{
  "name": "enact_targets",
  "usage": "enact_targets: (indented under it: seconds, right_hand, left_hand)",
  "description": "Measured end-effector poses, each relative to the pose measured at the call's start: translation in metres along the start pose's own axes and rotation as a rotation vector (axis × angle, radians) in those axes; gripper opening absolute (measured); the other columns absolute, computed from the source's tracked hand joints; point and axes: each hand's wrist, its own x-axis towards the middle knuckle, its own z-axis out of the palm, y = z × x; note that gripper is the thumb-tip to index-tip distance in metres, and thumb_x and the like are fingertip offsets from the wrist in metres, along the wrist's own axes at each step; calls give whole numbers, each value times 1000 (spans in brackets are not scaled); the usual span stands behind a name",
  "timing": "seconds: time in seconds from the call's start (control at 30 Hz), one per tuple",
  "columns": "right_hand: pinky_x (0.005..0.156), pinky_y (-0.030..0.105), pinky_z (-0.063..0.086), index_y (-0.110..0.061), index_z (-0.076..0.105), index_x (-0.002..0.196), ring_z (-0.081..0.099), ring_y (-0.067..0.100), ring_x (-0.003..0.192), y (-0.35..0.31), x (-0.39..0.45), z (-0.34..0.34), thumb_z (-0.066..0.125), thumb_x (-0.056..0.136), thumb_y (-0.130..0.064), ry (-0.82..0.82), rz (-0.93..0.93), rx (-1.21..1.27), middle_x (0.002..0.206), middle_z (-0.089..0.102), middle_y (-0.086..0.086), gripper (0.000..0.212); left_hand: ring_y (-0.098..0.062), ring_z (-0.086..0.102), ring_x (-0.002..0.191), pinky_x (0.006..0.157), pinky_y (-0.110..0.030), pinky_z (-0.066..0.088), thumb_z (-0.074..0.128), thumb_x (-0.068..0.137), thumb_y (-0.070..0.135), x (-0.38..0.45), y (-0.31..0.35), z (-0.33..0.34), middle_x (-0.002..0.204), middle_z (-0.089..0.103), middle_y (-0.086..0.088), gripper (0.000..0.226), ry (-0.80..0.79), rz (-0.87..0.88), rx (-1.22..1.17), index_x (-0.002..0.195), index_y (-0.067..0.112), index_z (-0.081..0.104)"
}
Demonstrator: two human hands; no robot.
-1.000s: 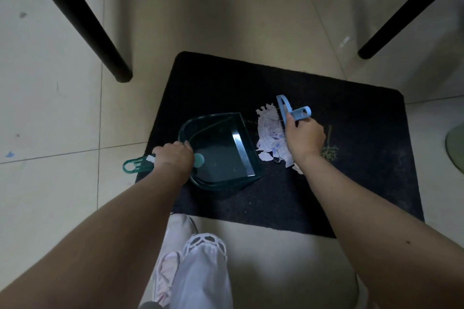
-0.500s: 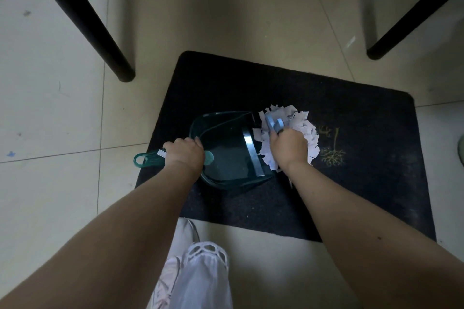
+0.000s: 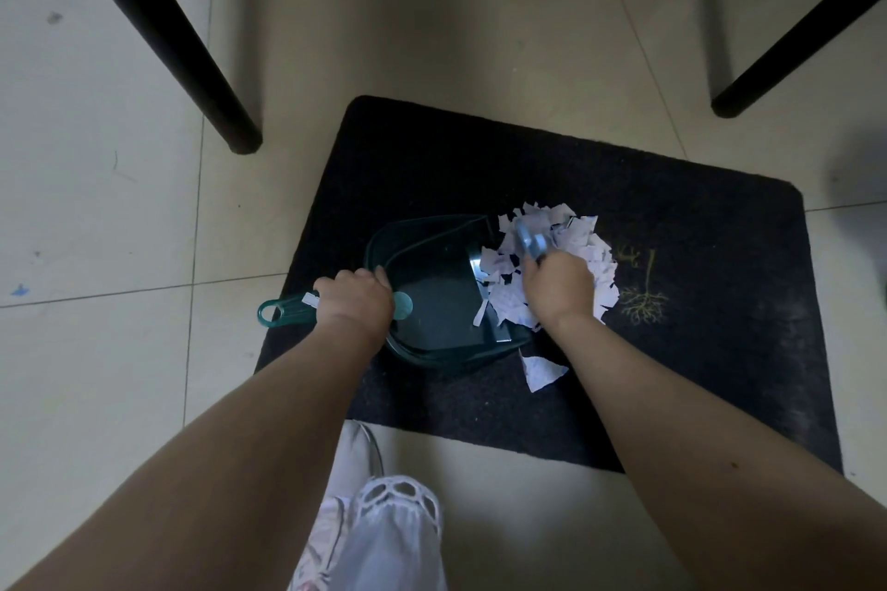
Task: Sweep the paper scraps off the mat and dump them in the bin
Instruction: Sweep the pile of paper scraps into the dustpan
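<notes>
Many torn white paper scraps (image 3: 573,250) lie heaped on the black, rough mat (image 3: 696,341), touching the dustpan's open lip. Left hand (image 3: 355,302) fingers curl around the glossy green dustpan (image 3: 432,302) handle, pointing left. Right hand (image 3: 559,286) grips a blurred blue brush (image 3: 528,241).

Your right hand (image 3: 559,288) hides the motion-blurred light-blue plastic brush (image 3: 528,241)'s bristles; black furniture legs (image 3: 158,29) are cut off at twelve o'clock.

Dim, soft indoor light leaves the black mat (image 3: 672,302) nearly featureless, a broad shadow darkens the far floor (image 3: 432,14), the brush (image 3: 528,240) is motion-blurred, and wide-angle distortion bends the edges.
</notes>
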Motion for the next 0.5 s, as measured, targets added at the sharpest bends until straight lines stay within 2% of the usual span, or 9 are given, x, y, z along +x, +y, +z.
enact_targets:
  seconds: [0.07,0.17,0.23,0.3,0.4,0.5]
  right_hand:
    - [54,27,37,-1,64,92,52,27,66,-10,-6,6,44,98,-27,-16,-69,-10,77,60,13,34]
    - [53,26,33,-5,61,78,53,27,63,-19,-11,9,41,98,-28,-15,-148,-1,64,52,5,36]
    - [45,26,29,-9,53,67,49,24,53,-19,-9,4,39,99,-32,28,-127,38,54,48,2,42]
    - [43,24,25,-8,54,65,46,21,48,-16,-2,-4,35,100,-35,128,-82,76,51,46,2,48]
    - [53,26,34,-2,64,81,55,28,62,-4,16,-16,36,100,-36,208,-4,55,67,58,10,48]
    - [63,33,42,-1,64,94,61,36,80,6,25,-13,39,99,-32,116,15,-41,87,66,17,40]
  left_hand:
    - [-32,44,125,99,-45,40,50,94,11,0,0,0,140,40,-15,73,-1,-4,0,153,7,7]
    - [-32,44,125,98,-44,41,51,94,12,0,1,0,140,40,-15,75,-7,-2,4,153,7,6]
    - [-32,44,125,98,-44,41,52,93,12,0,1,0,140,40,-15,76,-12,0,8,154,7,5]
    - [-32,43,125,98,-44,41,53,93,12,1,0,-1,140,40,-15,78,-18,2,6,154,7,5]
    - [-33,43,126,99,-45,40,53,92,11,3,0,-3,141,39,-15,79,-21,3,-7,154,8,5]
    - [-32,43,125,98,-44,40,55,91,10,4,-1,-5,140,40,-15,80,-13,4,-6,154,8,6]
